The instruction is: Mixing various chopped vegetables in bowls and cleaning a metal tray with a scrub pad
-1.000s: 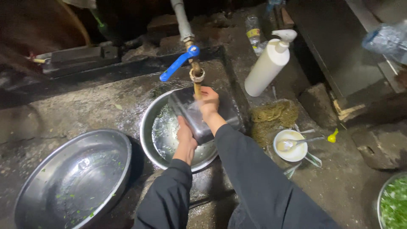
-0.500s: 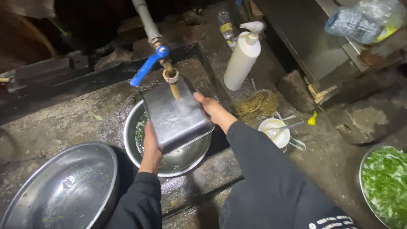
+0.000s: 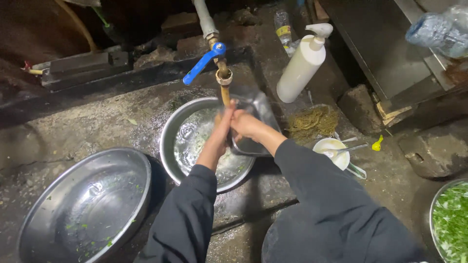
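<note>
Head view: motion blur smeared my left hand (image 3: 220, 127) and right hand (image 3: 245, 122), so I couldn't tell how their fingers closed. Both met at the metal tray (image 3: 257, 127) under the tap (image 3: 222, 73), over the bowl (image 3: 171, 146). A white pump bottle (image 3: 303, 65) stood right of the tap; a labelled clear bottle (image 3: 283, 28) behind it.

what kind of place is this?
Probably a rough dishwashing spot behind a kitchen: a tap with a blue lever handle runs over a round steel basin on wet concrete, beside a white pump bottle.
</note>
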